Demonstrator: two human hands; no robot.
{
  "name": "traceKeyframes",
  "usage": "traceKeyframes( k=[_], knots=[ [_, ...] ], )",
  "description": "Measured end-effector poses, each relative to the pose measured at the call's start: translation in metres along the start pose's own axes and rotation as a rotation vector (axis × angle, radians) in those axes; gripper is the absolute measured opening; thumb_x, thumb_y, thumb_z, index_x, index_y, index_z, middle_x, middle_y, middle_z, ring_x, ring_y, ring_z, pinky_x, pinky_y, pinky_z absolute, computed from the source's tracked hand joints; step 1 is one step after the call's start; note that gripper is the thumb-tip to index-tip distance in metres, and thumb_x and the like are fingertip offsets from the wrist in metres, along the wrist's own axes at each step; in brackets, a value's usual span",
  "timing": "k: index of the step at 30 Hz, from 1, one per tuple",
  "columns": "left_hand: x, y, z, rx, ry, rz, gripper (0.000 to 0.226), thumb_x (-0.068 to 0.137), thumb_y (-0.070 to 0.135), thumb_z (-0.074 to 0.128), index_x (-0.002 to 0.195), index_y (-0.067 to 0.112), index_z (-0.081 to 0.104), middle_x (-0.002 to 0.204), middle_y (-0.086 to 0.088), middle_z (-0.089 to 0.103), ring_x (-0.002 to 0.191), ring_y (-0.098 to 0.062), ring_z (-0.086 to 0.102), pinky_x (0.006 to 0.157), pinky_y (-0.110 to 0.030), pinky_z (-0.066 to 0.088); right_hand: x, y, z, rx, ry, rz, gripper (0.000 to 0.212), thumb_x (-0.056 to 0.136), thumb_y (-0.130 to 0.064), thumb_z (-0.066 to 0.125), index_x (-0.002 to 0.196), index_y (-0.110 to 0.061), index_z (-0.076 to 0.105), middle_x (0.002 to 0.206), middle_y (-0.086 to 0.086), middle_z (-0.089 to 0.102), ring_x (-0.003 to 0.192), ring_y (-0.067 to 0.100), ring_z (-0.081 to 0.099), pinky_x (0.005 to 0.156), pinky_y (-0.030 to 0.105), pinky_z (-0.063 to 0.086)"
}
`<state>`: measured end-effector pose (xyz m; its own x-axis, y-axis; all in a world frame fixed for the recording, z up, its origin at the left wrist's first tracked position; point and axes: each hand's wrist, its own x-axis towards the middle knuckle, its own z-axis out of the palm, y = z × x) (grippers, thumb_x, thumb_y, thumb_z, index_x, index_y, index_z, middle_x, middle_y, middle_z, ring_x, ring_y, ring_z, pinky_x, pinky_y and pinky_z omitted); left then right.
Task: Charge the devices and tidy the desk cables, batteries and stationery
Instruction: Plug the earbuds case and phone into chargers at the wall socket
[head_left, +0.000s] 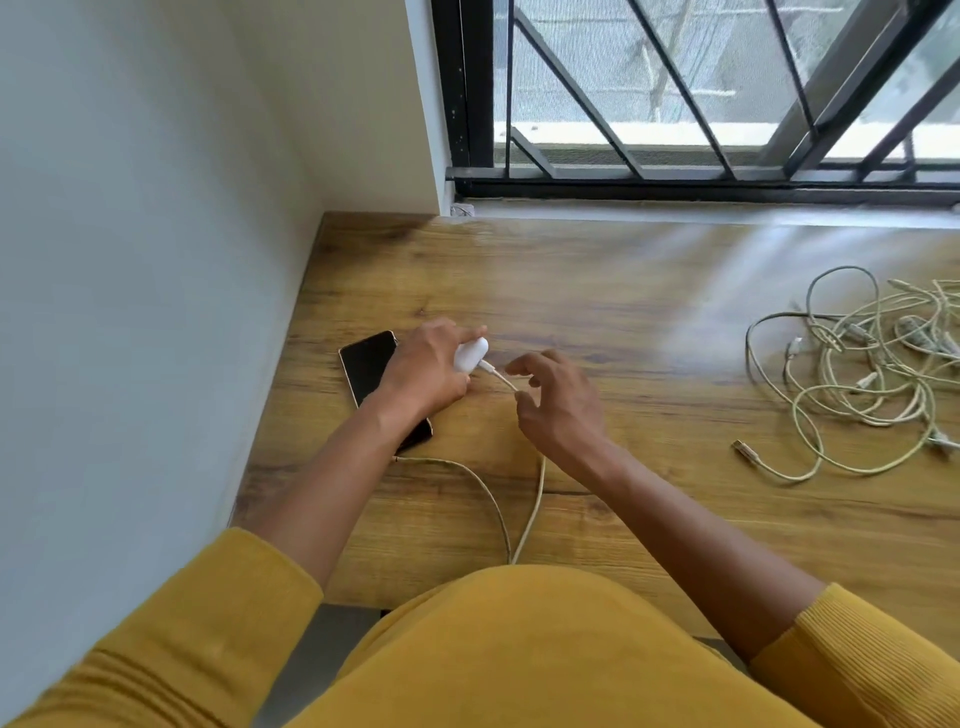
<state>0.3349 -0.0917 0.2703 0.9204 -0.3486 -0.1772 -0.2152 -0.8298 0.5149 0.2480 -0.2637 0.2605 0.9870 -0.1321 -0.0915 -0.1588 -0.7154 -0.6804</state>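
my left hand (423, 371) grips the small white earbud case (471, 354), its thin white charging cable (500, 378) trailing rightward toward my right hand's (558, 402) loosely spread fingers (524, 366) beside it.

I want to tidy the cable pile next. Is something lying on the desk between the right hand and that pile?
Nothing visible does. Between the right hand and the tangled cable pile there is only bare desk. The hand is close to the white cable plugged into the earbud case.

One phone (370, 365), one white case (471, 354)
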Motion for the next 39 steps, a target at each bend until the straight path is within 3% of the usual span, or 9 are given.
traceKeyframes(
  k=[3, 9, 12, 15, 21, 24, 28, 34, 39],
  knots=[
    [0.007, 0.002, 0.004, 0.034, 0.007, -0.004, 0.062, 0.089, 0.006, 0.077, 0.144, 0.032, 0.064, 0.143, -0.002, 0.062, 0.138, -0.026, 0.052, 0.113, -0.043, 0.046, 0.002, 0.002, -0.001, -0.014, 0.006, -0.011, 0.037, 0.091, -0.011, 0.07, 0.123, -0.03, 0.071, 0.123, -0.004, 0.063, 0.113, 0.02, 0.059, 0.087, 0.031, 0.043],
    [0.013, 0.002, 0.009, 0.026, 0.062, -0.009, 0.061, 0.092, 0.004, 0.072, 0.147, 0.029, 0.063, 0.147, 0.0, 0.062, 0.141, -0.028, 0.048, 0.115, -0.042, 0.042, 0.004, 0.003, 0.001, -0.008, -0.007, -0.033, 0.034, 0.089, -0.011, 0.068, 0.119, -0.028, 0.073, 0.119, -0.003, 0.065, 0.114, 0.02, 0.06, 0.092, 0.036, 0.049],
    [0.011, -0.002, 0.011, -0.009, 0.066, -0.014, 0.066, 0.091, 0.004, 0.074, 0.15, 0.029, 0.058, 0.149, 0.001, 0.061, 0.143, -0.029, 0.045, 0.117, -0.041, 0.038, 0.003, 0.005, 0.004, -0.024, -0.005, -0.048, 0.028, 0.092, -0.016, 0.07, 0.117, -0.029, 0.073, 0.115, -0.008, 0.063, 0.11, 0.019, 0.06, 0.085, 0.035, 0.048],
    [0.003, -0.01, 0.009, -0.097, 0.059, -0.002, 0.076, 0.087, 0.011, 0.081, 0.156, 0.028, 0.052, 0.155, -0.001, 0.056, 0.147, -0.025, 0.043, 0.122, -0.04, 0.032, 0.001, 0.004, 0.008, -0.038, -0.004, -0.071, 0.025, 0.092, -0.019, 0.07, 0.114, -0.029, 0.073, 0.109, -0.013, 0.06, 0.108, 0.016, 0.059, 0.08, 0.03, 0.039],
    [-0.027, -0.051, -0.004, -0.107, 0.154, -0.106, 0.064, 0.094, 0.03, 0.076, 0.154, 0.033, 0.052, 0.16, 0.002, 0.049, 0.15, -0.022, 0.039, 0.125, -0.048, 0.032, -0.006, -0.005, 0.018, -0.001, -0.102, -0.145, 0.017, 0.09, -0.024, 0.073, 0.105, -0.031, 0.075, 0.098, -0.017, 0.065, 0.089, 0.009, 0.061, 0.077, 0.033, 0.05],
    [-0.039, -0.08, -0.011, -0.143, 0.178, -0.156, 0.056, 0.098, 0.018, 0.068, 0.15, 0.033, 0.055, 0.159, 0.003, 0.05, 0.149, -0.022, 0.042, 0.123, -0.053, 0.037, -0.01, -0.015, 0.026, 0.021, -0.164, -0.237, 0.013, 0.092, -0.024, 0.073, 0.104, -0.029, 0.076, 0.099, -0.016, 0.067, 0.085, 0.006, 0.06, 0.075, 0.03, 0.051],
    [-0.054, -0.098, -0.017, -0.135, 0.152, -0.181, 0.061, 0.099, 0.004, 0.06, 0.153, 0.032, 0.054, 0.166, 0.0, 0.042, 0.159, -0.024, 0.029, 0.13, -0.055, 0.025, -0.012, -0.031, 0.037, -0.061, -0.24, -0.381, 0.017, 0.094, -0.025, 0.073, 0.111, -0.026, 0.077, 0.103, -0.011, 0.069, 0.089, 0.005, 0.057, 0.068, 0.016, 0.037],
    [-0.068, -0.091, -0.022, -0.127, 0.172, -0.229, 0.058, 0.103, 0.011, 0.061, 0.155, 0.033, 0.051, 0.169, 0.0, 0.037, 0.161, -0.024, 0.023, 0.132, -0.051, 0.021, -0.018, -0.056, 0.066, -0.243, -0.341, -0.43, 0.019, 0.097, -0.033, 0.066, 0.114, -0.026, 0.071, 0.11, -0.002, 0.066, 0.094, 0.02, 0.062, 0.073, 0.04, 0.058],
    [-0.076, -0.086, -0.019, -0.115, 0.16, -0.252, 0.062, 0.103, 0.009, 0.061, 0.158, 0.034, 0.046, 0.171, 0.002, 0.033, 0.162, -0.022, 0.019, 0.132, -0.047, 0.018, -0.023, -0.062, 0.075, -0.314, -0.325, -0.495, 0.019, 0.1, -0.031, 0.063, 0.115, -0.021, 0.07, 0.111, 0.002, 0.063, 0.096, 0.021, 0.06, 0.074, 0.042, 0.058]
  ],
)
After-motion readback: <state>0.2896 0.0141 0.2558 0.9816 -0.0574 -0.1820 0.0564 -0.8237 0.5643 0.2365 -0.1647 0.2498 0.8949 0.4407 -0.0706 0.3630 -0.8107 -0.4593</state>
